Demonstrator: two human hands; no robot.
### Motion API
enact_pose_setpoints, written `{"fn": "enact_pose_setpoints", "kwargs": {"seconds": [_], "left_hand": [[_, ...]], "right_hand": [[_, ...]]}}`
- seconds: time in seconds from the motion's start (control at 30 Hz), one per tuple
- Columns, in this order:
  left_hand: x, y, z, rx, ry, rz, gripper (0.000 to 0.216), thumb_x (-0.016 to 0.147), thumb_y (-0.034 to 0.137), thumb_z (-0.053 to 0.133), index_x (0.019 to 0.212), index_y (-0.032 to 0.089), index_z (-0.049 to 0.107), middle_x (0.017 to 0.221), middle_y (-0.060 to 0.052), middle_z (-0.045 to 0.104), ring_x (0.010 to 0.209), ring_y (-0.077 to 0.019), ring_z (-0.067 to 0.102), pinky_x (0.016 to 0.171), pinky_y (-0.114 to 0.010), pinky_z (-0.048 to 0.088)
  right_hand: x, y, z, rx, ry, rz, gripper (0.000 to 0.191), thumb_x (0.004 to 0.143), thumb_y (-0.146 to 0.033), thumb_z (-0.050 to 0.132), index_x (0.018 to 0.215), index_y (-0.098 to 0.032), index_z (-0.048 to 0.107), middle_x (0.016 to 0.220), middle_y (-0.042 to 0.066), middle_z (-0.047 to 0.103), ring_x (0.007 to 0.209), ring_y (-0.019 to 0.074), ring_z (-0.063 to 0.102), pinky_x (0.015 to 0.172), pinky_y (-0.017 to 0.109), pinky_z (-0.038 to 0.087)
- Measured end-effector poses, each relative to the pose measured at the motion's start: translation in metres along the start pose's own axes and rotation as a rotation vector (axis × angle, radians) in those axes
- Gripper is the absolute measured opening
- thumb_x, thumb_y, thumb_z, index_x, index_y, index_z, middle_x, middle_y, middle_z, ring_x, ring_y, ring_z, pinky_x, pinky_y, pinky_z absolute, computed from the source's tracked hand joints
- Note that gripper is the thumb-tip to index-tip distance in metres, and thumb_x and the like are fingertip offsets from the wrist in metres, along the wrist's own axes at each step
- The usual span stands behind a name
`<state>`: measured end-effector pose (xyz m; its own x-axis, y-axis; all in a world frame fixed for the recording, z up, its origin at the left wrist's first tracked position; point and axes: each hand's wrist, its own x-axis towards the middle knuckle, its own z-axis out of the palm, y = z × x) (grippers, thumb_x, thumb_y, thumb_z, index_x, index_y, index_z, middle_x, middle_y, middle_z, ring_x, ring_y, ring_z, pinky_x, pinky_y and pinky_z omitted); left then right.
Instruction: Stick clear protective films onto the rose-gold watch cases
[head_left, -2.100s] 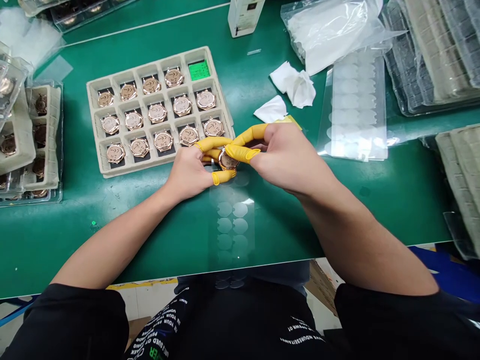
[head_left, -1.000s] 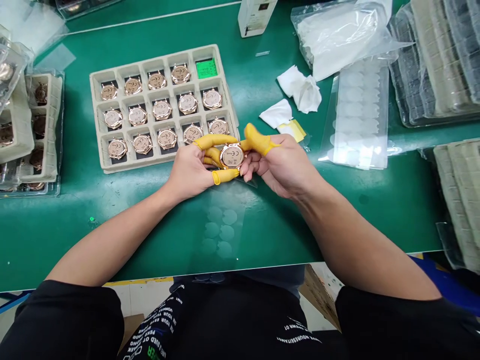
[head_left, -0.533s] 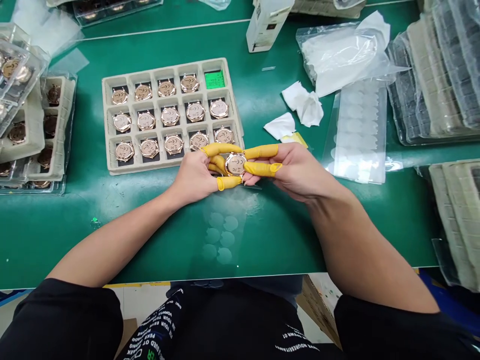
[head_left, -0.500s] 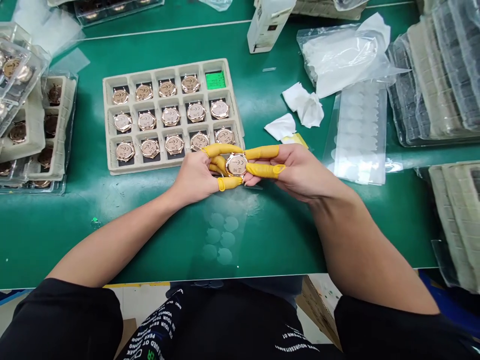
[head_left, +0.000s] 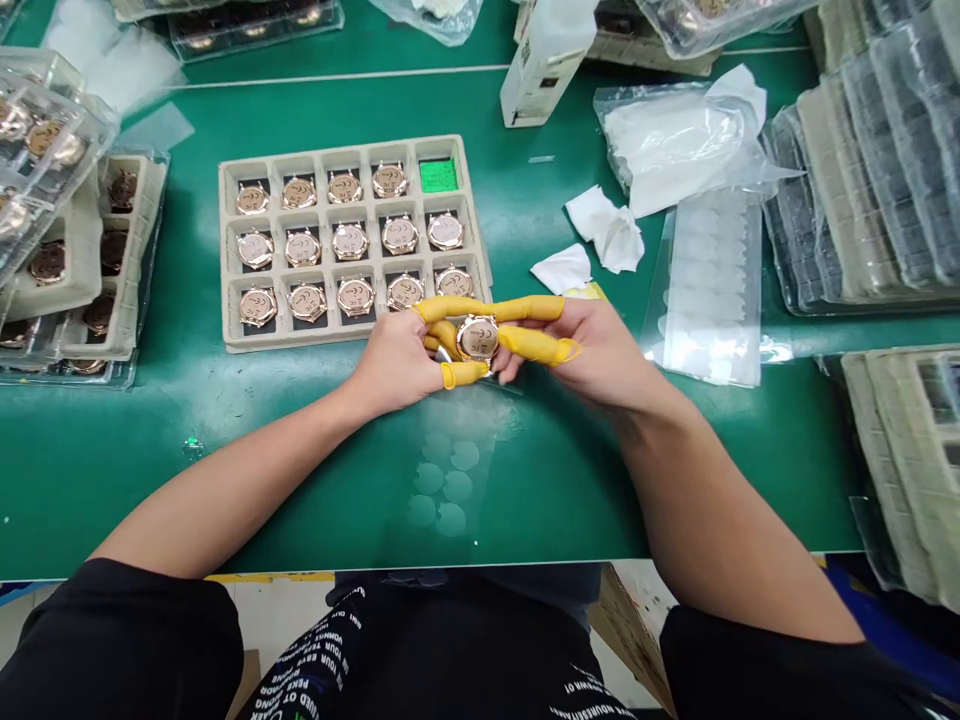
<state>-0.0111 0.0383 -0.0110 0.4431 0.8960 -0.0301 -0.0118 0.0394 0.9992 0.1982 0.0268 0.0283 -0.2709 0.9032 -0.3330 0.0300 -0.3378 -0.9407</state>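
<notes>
Both my hands meet over the green mat, their fingertips covered in yellow finger cots. My left hand and my right hand together pinch a rose-gold watch case, its round back facing up. Just behind them lies a beige compartment tray filled with several similar watch cases, and one far-right cell holds a green label. A clear film sheet with round stickers lies on the mat below my hands.
Stacked trays of watch cases stand at the left. White wipes, a clear sticker sheet, a plastic bag and a white box lie behind right. Stacks of wrapped trays fill the right edge.
My right thumb and forefinger came back onto the watch case after lifting off it. The view shifted, so everything sits slightly lower in frame.
</notes>
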Motion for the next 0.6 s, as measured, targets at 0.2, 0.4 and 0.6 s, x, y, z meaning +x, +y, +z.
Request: {"fn": "enact_pose_setpoints", "kwargs": {"seconds": [0.2, 0.4, 0.6], "left_hand": [[0.000, -0.001, 0.003, 0.006, 0.016, -0.066, 0.074, 0.067, 0.023, 0.092, 0.136, 0.020, 0.066, 0.087, -0.002, 0.080, 0.084, -0.0165, 0.078, 0.082, -0.027, 0.062], [-0.003, 0.001, 0.003, 0.103, -0.056, -0.021, 0.049, 0.075, 0.025, 0.088, 0.121, 0.018, 0.073, 0.092, -0.003, 0.083, 0.088, -0.0157, 0.078, 0.089, -0.030, 0.062], [-0.004, 0.003, 0.002, 0.174, -0.085, -0.020, 0.046, 0.079, 0.026, 0.086, 0.123, 0.019, 0.072, 0.095, -0.002, 0.084, 0.085, -0.0150, 0.078, 0.088, -0.031, 0.061]], "right_hand": [[0.039, -0.027, 0.003, -0.133, 0.274, -0.265, 0.045, 0.071, -0.048, 0.095, 0.101, -0.021, 0.075, 0.067, -0.001, 0.068, 0.043, 0.0092, 0.047, 0.037, 0.027, 0.027], [0.171, -0.055, -0.014, -0.745, 0.338, -0.498, 0.018, 0.082, -0.023, 0.086, 0.095, -0.017, 0.075, 0.065, -0.001, 0.061, 0.063, 0.0108, 0.044, 0.064, 0.030, 0.040], [0.196, -0.059, -0.013, -1.197, 0.332, -0.506, 0.020, 0.086, -0.025, 0.081, 0.104, -0.017, 0.077, 0.091, 0.009, 0.064, 0.082, 0.0195, 0.052, 0.081, 0.039, 0.044]]}}
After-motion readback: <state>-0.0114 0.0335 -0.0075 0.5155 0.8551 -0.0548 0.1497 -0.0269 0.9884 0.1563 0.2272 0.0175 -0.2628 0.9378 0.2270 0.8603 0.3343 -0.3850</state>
